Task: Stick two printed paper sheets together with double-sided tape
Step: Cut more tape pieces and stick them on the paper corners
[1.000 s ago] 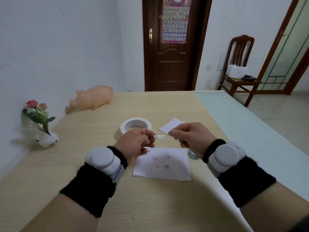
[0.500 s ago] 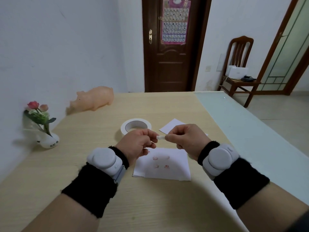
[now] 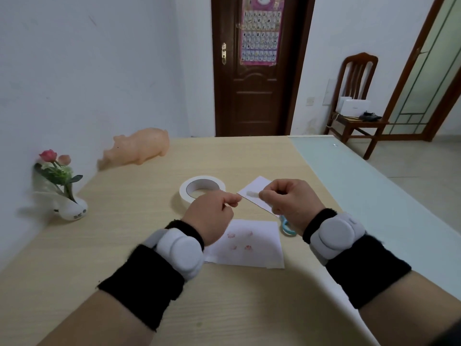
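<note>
A short whitish tape piece is held above the table between my hands. My right hand pinches its right end and my left hand is pinched at its left end. Below my hands a white sheet with pink prints lies flat on the table. A second, smaller white sheet lies behind the tape piece, partly hidden by my right hand. The white tape roll lies flat just beyond my left hand.
Blue scissors handles peek out under my right wrist. A pink pig figure and a small vase with flowers stand by the left wall. A pale glass strip covers the table's right side.
My right hand came in to meet the tape piece held by my left hand. Both hands now hold it, a little farther right and over the small sheet.
</note>
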`<state>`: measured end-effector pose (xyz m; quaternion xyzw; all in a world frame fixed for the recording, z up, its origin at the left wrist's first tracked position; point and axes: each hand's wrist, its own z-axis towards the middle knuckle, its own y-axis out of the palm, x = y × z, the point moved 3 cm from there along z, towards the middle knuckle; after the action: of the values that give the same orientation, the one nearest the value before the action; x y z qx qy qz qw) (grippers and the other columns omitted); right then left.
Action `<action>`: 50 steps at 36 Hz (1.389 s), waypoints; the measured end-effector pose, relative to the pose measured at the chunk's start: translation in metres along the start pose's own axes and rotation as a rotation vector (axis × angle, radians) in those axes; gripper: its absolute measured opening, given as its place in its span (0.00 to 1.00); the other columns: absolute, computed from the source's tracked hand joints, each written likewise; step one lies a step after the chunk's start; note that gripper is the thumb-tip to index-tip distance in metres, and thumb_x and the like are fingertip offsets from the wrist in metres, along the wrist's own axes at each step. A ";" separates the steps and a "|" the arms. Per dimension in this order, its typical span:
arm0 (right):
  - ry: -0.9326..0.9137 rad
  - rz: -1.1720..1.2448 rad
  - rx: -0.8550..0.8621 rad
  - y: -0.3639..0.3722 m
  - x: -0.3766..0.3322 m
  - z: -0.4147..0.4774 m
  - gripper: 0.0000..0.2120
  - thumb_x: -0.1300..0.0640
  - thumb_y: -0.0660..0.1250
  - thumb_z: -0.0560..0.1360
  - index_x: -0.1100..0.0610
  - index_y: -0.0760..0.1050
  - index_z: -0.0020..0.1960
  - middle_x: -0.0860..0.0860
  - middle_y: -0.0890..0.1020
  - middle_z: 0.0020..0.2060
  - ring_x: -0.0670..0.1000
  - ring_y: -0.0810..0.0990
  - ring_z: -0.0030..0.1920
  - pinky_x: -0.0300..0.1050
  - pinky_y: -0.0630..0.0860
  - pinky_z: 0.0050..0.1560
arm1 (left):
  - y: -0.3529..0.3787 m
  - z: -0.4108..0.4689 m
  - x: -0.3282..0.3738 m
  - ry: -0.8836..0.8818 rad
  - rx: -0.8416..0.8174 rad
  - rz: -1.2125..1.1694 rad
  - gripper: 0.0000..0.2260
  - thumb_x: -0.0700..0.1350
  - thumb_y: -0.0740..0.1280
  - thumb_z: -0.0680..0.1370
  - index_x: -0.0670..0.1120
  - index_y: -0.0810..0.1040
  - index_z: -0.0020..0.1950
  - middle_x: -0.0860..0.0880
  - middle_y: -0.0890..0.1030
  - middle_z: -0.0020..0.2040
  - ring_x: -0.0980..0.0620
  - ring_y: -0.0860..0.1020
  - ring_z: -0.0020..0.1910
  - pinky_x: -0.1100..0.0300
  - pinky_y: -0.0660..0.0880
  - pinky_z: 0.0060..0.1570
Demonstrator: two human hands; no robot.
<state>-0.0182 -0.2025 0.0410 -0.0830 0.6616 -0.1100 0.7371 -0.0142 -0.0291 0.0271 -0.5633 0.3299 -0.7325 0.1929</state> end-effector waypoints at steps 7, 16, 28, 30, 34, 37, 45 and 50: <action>0.215 0.242 -0.020 -0.014 0.021 0.008 0.11 0.65 0.64 0.75 0.60 0.70 0.34 0.53 0.68 0.25 0.48 0.60 0.22 0.37 0.56 0.24 | 0.031 -0.006 0.001 0.257 -0.309 0.677 0.18 0.47 0.54 0.80 0.60 0.70 0.68 0.64 0.65 0.71 0.52 0.63 0.67 0.53 0.60 0.67; 0.369 0.195 -0.095 -0.014 0.041 0.006 0.12 0.64 0.62 0.77 0.59 0.68 0.35 0.52 0.68 0.22 0.48 0.58 0.22 0.36 0.55 0.24 | 0.031 -0.017 -0.012 0.198 -0.377 0.761 0.14 0.51 0.51 0.80 0.59 0.68 0.64 0.66 0.66 0.68 0.53 0.61 0.68 0.48 0.57 0.64; 0.442 0.035 -0.203 0.012 0.038 0.007 0.06 0.62 0.62 0.77 0.59 0.72 0.41 0.52 0.70 0.24 0.48 0.61 0.22 0.35 0.57 0.23 | 0.022 -0.014 -0.027 0.273 -0.280 0.680 0.10 0.49 0.62 0.75 0.48 0.79 0.51 0.56 0.77 0.58 0.51 0.71 0.61 0.54 0.68 0.60; 0.437 0.009 -0.219 0.017 0.036 0.009 0.08 0.62 0.62 0.77 0.58 0.71 0.38 0.52 0.70 0.24 0.48 0.62 0.23 0.36 0.58 0.24 | 0.022 -0.015 -0.025 0.270 -0.285 0.635 0.10 0.47 0.62 0.75 0.45 0.79 0.52 0.55 0.76 0.61 0.51 0.73 0.61 0.55 0.70 0.58; 0.443 -0.065 -0.231 0.023 0.038 0.013 0.09 0.61 0.62 0.76 0.58 0.70 0.37 0.53 0.71 0.25 0.50 0.62 0.24 0.37 0.59 0.25 | 0.021 -0.016 -0.026 0.246 -0.287 0.600 0.10 0.47 0.63 0.75 0.43 0.78 0.50 0.55 0.76 0.61 0.52 0.74 0.61 0.55 0.71 0.56; 0.471 -0.121 -0.233 0.021 0.041 0.014 0.09 0.62 0.62 0.76 0.58 0.70 0.37 0.54 0.70 0.25 0.50 0.63 0.22 0.37 0.61 0.25 | 0.020 -0.016 -0.029 0.247 -0.310 0.606 0.09 0.48 0.63 0.75 0.44 0.78 0.49 0.60 0.73 0.66 0.55 0.71 0.65 0.61 0.68 0.59; 0.493 -0.207 -0.250 0.016 0.044 0.019 0.06 0.63 0.63 0.75 0.59 0.72 0.39 0.55 0.71 0.26 0.51 0.63 0.23 0.38 0.62 0.27 | 0.020 -0.014 -0.029 0.235 -0.308 0.590 0.12 0.50 0.63 0.76 0.48 0.79 0.56 0.62 0.70 0.69 0.57 0.68 0.67 0.62 0.65 0.64; 0.484 -0.262 -0.284 0.018 0.045 0.022 0.05 0.61 0.63 0.75 0.60 0.73 0.40 0.55 0.71 0.27 0.51 0.64 0.24 0.40 0.63 0.27 | 0.019 -0.012 -0.027 0.236 -0.285 0.570 0.09 0.48 0.63 0.76 0.49 0.80 0.53 0.61 0.73 0.66 0.57 0.71 0.65 0.61 0.68 0.61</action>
<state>0.0093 -0.1981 -0.0044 -0.2411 0.8103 -0.1272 0.5188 -0.0193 -0.0212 -0.0069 -0.3811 0.5932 -0.6559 0.2696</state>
